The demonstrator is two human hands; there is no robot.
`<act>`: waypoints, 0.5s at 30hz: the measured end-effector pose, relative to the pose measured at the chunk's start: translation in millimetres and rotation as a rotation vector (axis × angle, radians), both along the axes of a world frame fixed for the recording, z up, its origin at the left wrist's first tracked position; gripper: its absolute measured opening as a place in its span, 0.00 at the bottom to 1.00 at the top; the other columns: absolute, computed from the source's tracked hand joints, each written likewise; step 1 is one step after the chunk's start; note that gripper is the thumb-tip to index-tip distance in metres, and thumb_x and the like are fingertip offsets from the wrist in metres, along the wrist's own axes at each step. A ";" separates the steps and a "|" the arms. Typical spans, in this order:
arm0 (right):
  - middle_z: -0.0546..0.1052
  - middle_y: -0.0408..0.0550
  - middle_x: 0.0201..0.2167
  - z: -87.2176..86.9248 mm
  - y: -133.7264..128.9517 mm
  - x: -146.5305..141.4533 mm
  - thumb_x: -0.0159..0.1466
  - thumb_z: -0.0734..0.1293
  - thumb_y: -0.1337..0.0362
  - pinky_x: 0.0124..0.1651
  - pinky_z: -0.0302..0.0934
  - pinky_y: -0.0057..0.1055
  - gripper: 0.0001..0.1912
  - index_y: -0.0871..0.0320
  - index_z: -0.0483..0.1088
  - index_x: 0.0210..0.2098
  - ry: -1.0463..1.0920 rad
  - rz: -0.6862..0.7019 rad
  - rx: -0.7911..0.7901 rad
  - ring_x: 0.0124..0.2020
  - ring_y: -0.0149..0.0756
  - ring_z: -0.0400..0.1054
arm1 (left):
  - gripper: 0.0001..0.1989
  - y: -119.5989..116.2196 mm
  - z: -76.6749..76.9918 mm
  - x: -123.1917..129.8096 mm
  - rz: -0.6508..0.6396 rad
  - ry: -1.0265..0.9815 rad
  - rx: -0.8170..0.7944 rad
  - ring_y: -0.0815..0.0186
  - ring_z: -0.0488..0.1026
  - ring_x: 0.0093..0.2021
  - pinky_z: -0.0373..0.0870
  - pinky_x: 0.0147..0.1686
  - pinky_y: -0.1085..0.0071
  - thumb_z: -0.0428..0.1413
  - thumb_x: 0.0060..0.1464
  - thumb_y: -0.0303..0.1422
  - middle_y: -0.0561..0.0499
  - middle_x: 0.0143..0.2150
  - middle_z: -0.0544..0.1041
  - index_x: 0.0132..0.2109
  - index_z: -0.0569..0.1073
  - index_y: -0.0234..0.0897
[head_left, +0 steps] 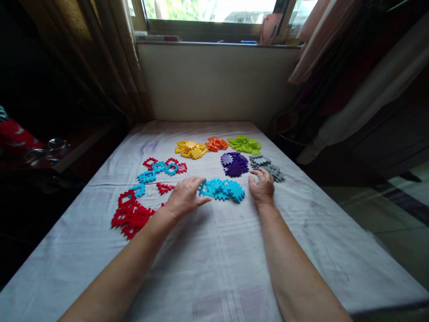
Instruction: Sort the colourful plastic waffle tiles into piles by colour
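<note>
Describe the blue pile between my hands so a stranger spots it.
On the cloth-covered table, look between the left hand and right hand. The light-blue pile of toothed pieces lies there, nearer the camera than the purple pile. Unlike the red-and-blue row, it is all blue.

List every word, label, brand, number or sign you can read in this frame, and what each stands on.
None can be read.
Blue pieces, red pieces and the other coloured piles: no lettering visible at this size.
Tablecloth: faint pattern, no legible text.
Red item at far left: pale marks, too blurred to make out.
Sill items: too small and blurred to tell.
</note>
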State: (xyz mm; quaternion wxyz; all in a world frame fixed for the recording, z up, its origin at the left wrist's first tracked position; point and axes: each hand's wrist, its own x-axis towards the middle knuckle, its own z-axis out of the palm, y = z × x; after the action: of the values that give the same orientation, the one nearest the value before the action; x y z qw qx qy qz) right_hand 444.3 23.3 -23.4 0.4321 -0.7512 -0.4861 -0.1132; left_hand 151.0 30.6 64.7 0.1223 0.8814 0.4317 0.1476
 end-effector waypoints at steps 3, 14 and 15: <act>0.75 0.57 0.51 -0.9 0.6 -0.2 0.58 0.62 0.63 0.58 0.61 0.45 0.14 0.57 0.78 0.39 -0.007 -0.003 0.002 0.52 0.47 0.67 | 0.31 -5.3 -14.8 39.1 -0.041 -0.024 0.027 0.52 0.68 0.62 0.64 0.62 0.54 0.64 0.51 0.43 0.40 0.63 0.71 0.60 0.70 0.42; 0.74 0.58 0.51 -0.7 1.5 1.3 0.59 0.62 0.63 0.59 0.59 0.47 0.14 0.58 0.78 0.39 0.036 0.016 -0.018 0.53 0.48 0.66 | 0.31 -0.7 -28.7 1.3 0.029 0.015 0.087 0.53 0.61 0.68 0.53 0.68 0.50 0.60 0.54 0.41 0.43 0.68 0.67 0.65 0.66 0.44; 0.74 0.58 0.51 -0.8 1.3 1.6 0.59 0.62 0.63 0.59 0.59 0.47 0.14 0.58 0.77 0.39 0.033 0.017 -0.018 0.53 0.48 0.66 | 0.28 2.1 -26.1 -13.4 0.066 0.033 0.104 0.54 0.62 0.67 0.54 0.68 0.51 0.59 0.55 0.40 0.43 0.67 0.68 0.63 0.68 0.44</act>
State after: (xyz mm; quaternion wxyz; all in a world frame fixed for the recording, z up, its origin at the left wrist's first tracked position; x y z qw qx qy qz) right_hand 446.0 24.6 -24.2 0.4340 -0.7526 -0.4863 -0.0928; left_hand 137.6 32.7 38.6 0.0641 0.8742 0.4542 0.1592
